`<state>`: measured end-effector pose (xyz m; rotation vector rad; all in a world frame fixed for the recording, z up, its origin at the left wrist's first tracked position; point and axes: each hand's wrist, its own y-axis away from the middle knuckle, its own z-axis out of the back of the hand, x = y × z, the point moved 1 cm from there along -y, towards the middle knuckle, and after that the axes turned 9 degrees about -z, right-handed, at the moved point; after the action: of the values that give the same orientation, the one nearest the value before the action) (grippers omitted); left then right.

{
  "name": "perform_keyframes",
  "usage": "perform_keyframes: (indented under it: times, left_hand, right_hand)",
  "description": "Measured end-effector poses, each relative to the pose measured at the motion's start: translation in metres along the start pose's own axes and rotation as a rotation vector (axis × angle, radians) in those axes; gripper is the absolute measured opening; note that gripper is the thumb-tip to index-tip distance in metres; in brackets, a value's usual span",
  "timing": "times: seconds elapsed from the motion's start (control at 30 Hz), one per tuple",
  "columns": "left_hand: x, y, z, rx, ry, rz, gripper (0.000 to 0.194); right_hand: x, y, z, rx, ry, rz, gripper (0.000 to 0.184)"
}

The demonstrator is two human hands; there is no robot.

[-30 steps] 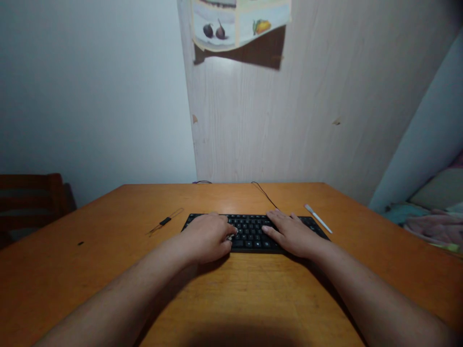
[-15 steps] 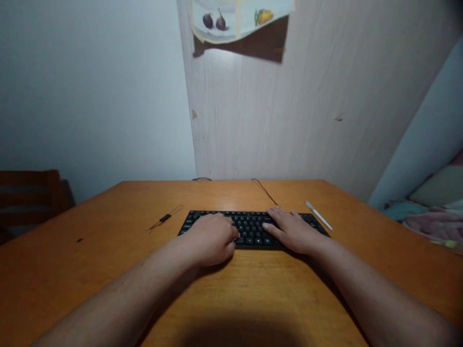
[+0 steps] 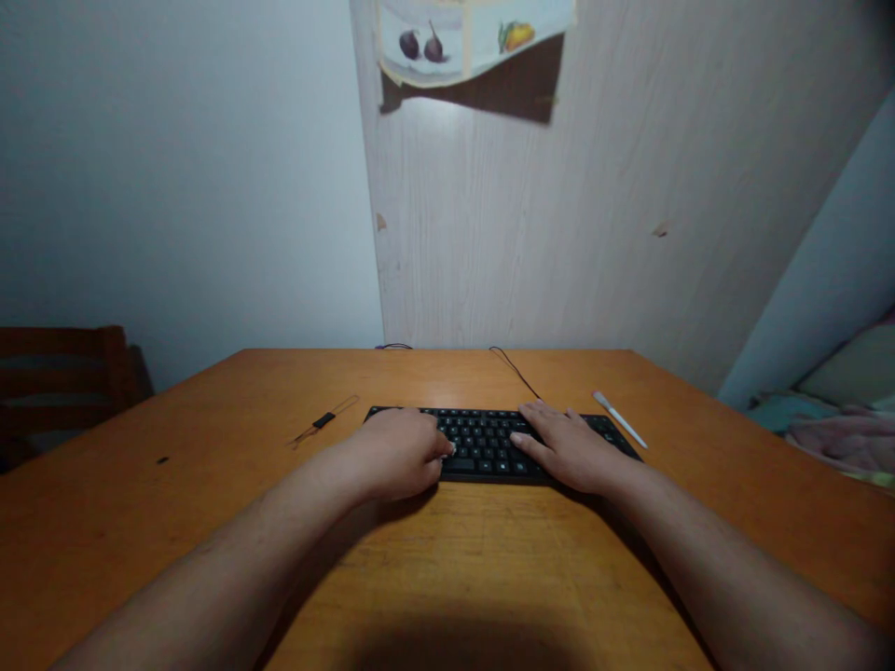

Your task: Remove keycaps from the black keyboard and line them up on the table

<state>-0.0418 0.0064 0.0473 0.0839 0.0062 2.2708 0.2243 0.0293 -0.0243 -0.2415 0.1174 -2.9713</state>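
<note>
A black keyboard [image 3: 486,445] lies on the orange wooden table [image 3: 447,559], its cable [image 3: 514,371] running back to the wall. My left hand [image 3: 398,452] rests on the keyboard's left part with the fingers curled under into a loose fist; what they hold, if anything, is hidden. My right hand [image 3: 568,447] lies flat on the right part of the keys, fingers stretched out and slightly apart, holding nothing.
A white pen [image 3: 619,419] lies right of the keyboard. A thin black-and-clear tool [image 3: 323,421] lies to its left, with a small dark speck [image 3: 162,459] further left. A wooden chair [image 3: 62,382] stands at the left, bedding [image 3: 832,424] at the right, a fruit poster [image 3: 475,37] on the wall.
My left hand shifted slightly left and back along the keys and stays curled. The right hand has kept its place. The camera view drifted a little.
</note>
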Motion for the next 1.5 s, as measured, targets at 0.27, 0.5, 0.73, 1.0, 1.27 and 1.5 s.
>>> perform_keyframes:
  times: [0.27, 0.5, 0.73, 1.0, 1.27, 1.5]
  left_hand:
    - [-0.004, -0.001, -0.003, 0.034, -0.036, 0.023, 0.024]
    - [0.003, 0.001, 0.003, 0.027, 0.029, 0.02, 0.026]
    - [0.011, 0.008, 0.007, 0.078, 0.037, 0.05, 0.023]
    - [0.009, 0.005, -0.001, 0.085, -0.008, 0.069, 0.021]
    - [0.014, 0.006, -0.001, 0.079, -0.006, 0.047, 0.025]
    - [0.031, 0.015, 0.013, 0.008, -0.037, 0.208, 0.027]
  right_hand:
    - [-0.001, -0.001, -0.001, -0.005, -0.007, 0.008, 0.075]
    - [-0.001, 0.0, 0.0, 0.004, 0.001, 0.003, 0.077]
    - [-0.001, -0.001, 0.0, -0.003, -0.008, 0.012, 0.075]
    - [-0.002, 0.0, 0.0, -0.008, -0.016, 0.015, 0.072]
    - [0.0, 0.0, 0.001, 0.007, 0.006, -0.003, 0.074]
    - [-0.002, 0.0, -0.001, -0.01, 0.005, 0.013, 0.073]
